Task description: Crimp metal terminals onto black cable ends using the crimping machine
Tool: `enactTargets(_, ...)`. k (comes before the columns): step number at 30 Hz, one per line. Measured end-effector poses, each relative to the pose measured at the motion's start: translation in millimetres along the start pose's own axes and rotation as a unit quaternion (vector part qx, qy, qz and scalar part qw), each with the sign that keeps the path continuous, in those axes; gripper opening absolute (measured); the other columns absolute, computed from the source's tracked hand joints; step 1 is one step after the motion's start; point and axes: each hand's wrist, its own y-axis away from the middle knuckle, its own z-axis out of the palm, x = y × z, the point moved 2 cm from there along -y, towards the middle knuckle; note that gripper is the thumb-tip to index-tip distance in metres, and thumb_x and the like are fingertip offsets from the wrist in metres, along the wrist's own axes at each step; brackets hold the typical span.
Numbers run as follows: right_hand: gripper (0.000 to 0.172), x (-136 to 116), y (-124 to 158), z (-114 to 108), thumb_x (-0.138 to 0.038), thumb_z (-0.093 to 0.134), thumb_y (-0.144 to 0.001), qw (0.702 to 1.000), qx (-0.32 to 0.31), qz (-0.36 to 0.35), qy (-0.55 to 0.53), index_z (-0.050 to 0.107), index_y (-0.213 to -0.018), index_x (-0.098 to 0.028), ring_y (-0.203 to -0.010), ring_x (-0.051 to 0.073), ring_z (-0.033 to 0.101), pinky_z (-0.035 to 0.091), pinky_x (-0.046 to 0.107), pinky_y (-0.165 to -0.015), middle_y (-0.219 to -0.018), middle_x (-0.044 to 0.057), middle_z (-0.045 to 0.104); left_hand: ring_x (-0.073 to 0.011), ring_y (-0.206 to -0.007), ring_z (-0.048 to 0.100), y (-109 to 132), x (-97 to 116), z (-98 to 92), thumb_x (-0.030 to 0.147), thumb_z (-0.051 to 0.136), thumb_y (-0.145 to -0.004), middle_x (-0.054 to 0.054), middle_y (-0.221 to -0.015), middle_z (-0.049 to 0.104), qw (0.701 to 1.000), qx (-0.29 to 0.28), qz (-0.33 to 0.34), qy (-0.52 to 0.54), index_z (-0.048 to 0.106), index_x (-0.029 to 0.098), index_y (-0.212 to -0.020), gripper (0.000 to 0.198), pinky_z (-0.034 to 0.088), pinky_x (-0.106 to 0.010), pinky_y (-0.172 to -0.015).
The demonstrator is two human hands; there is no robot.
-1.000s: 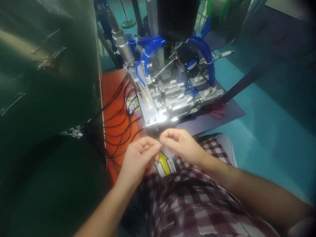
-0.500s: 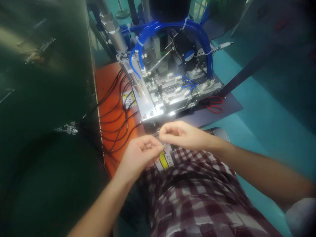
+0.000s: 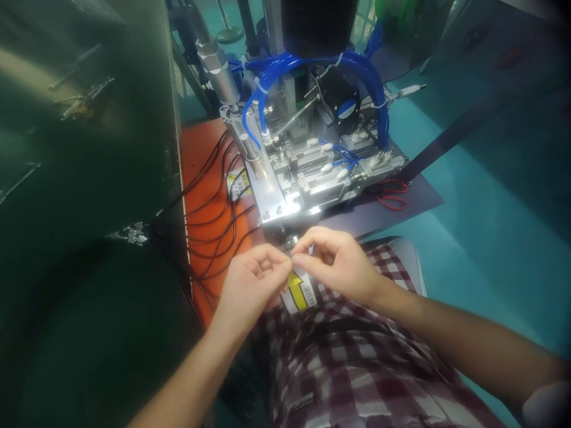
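Note:
Fingertip to fingertip, my two hands meet in front of the machine. My left hand (image 3: pixel 256 282) is closed in a pinch of thumb and forefinger; whatever is between them is too small to name. My right hand (image 3: pixel 336 258) is pinched too, its fingertips against those of the left, and what it grips is hidden. Just below the fingertips shows a white label with a yellow arrow (image 3: pixel 298 294). Beyond the hands stands a metal machine (image 3: pixel 307 172) with pneumatic cylinders and a bright front plate (image 3: pixel 274 205).
Blue air tubes (image 3: pixel 276 68) arch over the machine. Black cables (image 3: pixel 223 208) cross the orange base plate (image 3: pixel 198 154) to the dark green table (image 3: pixel 89 327) at left. That table bears a pile of small metal pieces (image 3: pixel 136 233) and thin metal parts (image 3: pixel 87 98). A red wire loop (image 3: pixel 395 195) lies at right.
My right hand has moved slightly down and in, so its fingertips now touch those of my left hand. The whole view has shifted a little.

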Motion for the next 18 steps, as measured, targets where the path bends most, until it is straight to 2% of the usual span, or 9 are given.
enactTargets(3, 0.007, 0, -1, 4, -0.016, 0.063, -0.078, 0.998, -0.005, 0.041, -0.042, 0.063, -0.071, -0.014, -0.051, 0.006, 0.043, 0.034, 0.022, -0.047, -0.07, -0.001, 0.058, -0.002, -0.035, 0.038, -1, -2, -0.9, 0.031, 0.07, -0.078, 0.005, -0.049, 0.054, 1.0, -0.011, 0.013, 0.0, 0.06, 0.015, -0.07, 0.021, 0.03, -0.011, -0.034)
enactTargets(6, 0.008, 2, 1, 10, -0.021, 0.063, -0.078, 0.987, -0.014, 0.117, -0.105, 0.061, -0.072, -0.015, -0.047, 0.006, 0.039, 0.029, 0.021, -0.042, -0.064, -0.002, 0.055, -0.0011, -0.034, 0.037, 0, -3, -0.6, 0.03, 0.07, -0.078, 0.005, -0.049, 0.055, 1.0, -0.003, 0.017, 0.003, 0.06, 0.014, -0.07, 0.021, 0.028, -0.01, -0.034)
enactTargets(9, 0.012, 4, 4, 16, -0.027, 0.062, -0.08, 0.97, -0.008, 0.18, -0.165, 0.059, -0.074, -0.016, -0.043, 0.006, 0.033, 0.025, 0.02, -0.04, -0.053, -0.006, 0.046, -0.0005, -0.034, 0.035, 0, -3, -0.3, 0.031, 0.07, -0.079, 0.005, -0.049, 0.056, 1.0, 0.006, 0.019, 0.02, 0.059, 0.015, -0.071, 0.021, 0.025, -0.01, -0.034)
enactTargets(11, 0.015, 5, 7, 20, -0.031, 0.06, -0.084, 0.965, -0.001, 0.191, -0.18, 0.057, -0.076, -0.018, -0.041, 0.007, 0.032, 0.025, 0.02, -0.039, -0.049, -0.008, 0.04, -0.0006, -0.034, 0.035, 0, -3, -0.2, 0.031, 0.07, -0.079, 0.004, -0.05, 0.056, 0.999, 0.009, 0.016, 0.033, 0.059, 0.015, -0.071, 0.021, 0.024, -0.01, -0.034)
enactTargets(13, 0.015, 6, 8, 20, -0.031, 0.057, -0.086, 0.98, 0.021, 0.138, -0.145, 0.055, -0.078, -0.019, -0.045, 0.009, 0.038, 0.031, 0.022, -0.042, -0.053, -0.006, 0.044, -0.0009, -0.034, 0.034, -1, -3, -0.2, 0.03, 0.071, -0.079, 0.004, -0.051, 0.056, 0.999, 0.008, 0.015, 0.048, 0.059, 0.015, -0.071, 0.021, 0.024, -0.011, -0.034)
enactTargets(16, 0.011, 2, 8, 16, -0.024, 0.056, -0.086, 0.998, 0.051, -0.016, -0.04, 0.055, -0.076, -0.019, -0.063, 0.013, 0.051, 0.043, 0.027, -0.057, -0.075, 0.002, 0.055, -0.0012, -0.034, 0.033, -2, -3, 0.4, 0.029, 0.071, -0.079, 0.004, -0.051, 0.057, 0.997, -0.009, 0.017, 0.073, 0.06, 0.015, -0.073, 0.018, 0.024, -0.013, -0.035)
enactTargets(17, 0.01, 1, 8, 14, -0.023, 0.055, -0.085, 0.998, 0.046, -0.034, -0.029, 0.055, -0.076, -0.019, -0.066, 0.014, 0.053, 0.044, 0.027, -0.06, -0.078, 0.003, 0.057, -0.0013, -0.035, 0.033, -1, -4, 0.8, 0.029, 0.07, -0.079, 0.004, -0.052, 0.057, 0.997, -0.014, 0.021, 0.076, 0.06, 0.016, -0.074, 0.017, 0.024, -0.013, -0.035)
enactTargets(18, 0.01, 0, 7, 14, -0.022, 0.054, -0.086, 0.999, 0.03, -0.017, -0.042, 0.054, -0.076, -0.019, -0.065, 0.013, 0.054, 0.044, 0.027, -0.059, -0.076, 0.003, 0.057, -0.0016, -0.035, 0.033, -1, -4, 1.2, 0.029, 0.07, -0.08, 0.003, -0.053, 0.058, 0.997, -0.015, 0.024, 0.076, 0.061, 0.016, -0.076, 0.017, 0.024, -0.014, -0.035)
